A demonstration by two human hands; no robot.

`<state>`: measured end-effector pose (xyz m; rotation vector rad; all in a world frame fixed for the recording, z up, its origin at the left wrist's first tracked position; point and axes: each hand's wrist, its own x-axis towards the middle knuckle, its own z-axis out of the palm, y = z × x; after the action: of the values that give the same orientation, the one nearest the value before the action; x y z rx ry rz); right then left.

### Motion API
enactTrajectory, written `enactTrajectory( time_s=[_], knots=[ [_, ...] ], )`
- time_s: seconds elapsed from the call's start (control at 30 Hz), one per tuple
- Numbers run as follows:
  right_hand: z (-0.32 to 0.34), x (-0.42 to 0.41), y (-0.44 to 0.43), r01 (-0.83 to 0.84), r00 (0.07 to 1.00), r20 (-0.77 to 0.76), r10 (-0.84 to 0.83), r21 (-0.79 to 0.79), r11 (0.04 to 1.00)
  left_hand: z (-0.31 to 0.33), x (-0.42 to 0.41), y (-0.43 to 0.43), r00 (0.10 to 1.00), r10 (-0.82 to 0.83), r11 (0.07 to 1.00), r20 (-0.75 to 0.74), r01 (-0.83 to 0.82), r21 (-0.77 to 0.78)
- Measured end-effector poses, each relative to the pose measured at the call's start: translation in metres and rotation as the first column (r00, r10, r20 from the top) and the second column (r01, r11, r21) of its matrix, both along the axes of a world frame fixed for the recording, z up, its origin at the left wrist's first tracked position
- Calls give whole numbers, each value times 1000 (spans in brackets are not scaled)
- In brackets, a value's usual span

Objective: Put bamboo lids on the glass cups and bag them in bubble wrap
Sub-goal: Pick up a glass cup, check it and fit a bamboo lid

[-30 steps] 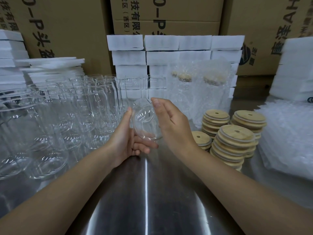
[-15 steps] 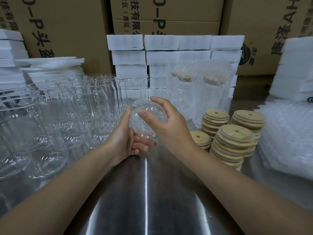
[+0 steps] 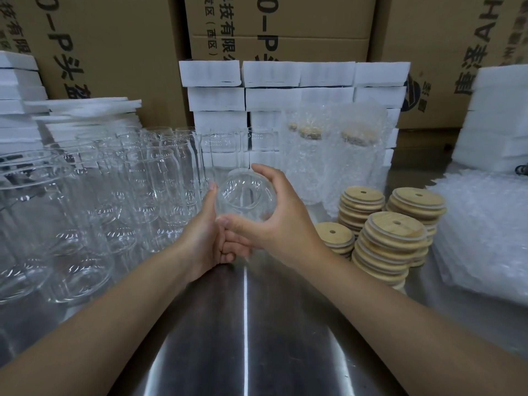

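Left hand (image 3: 204, 241) and right hand (image 3: 285, 224) grip the glass cup (image 3: 245, 195), hiding its lower side.

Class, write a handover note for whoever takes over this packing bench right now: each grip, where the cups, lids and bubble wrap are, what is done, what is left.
Left grip: holds the glass cup from below.
Right grip: curled round the same cup, held tilted over the steel table, no lid on.
Bamboo lids: stacks to the right.
Bubble-wrap bags: pile at far right.
Bare cups: crowd on the left.
Done: a few lidded, bagged cups stand behind.
Left: lid and bag this cup, then the bare ones.
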<state>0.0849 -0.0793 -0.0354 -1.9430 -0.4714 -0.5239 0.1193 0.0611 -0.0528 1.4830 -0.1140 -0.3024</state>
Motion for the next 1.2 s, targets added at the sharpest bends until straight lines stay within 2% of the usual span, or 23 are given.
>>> enactTrajectory(
  time_s=[0.33,0.67,1.2],
  knots=[
    [-1,-3,0,59,998,-16,-59,19,998,-3,4,1,998,-60,996,-9,60,61],
    [1,2,1,74,997,-20,-72,101,992,-2,5,-1,997,-69,988,-27,71,134],
    [-1,6,-2,26,999,17,-30,176,984,-3,4,0,998,-57,991,-6,58,118]
  ],
)
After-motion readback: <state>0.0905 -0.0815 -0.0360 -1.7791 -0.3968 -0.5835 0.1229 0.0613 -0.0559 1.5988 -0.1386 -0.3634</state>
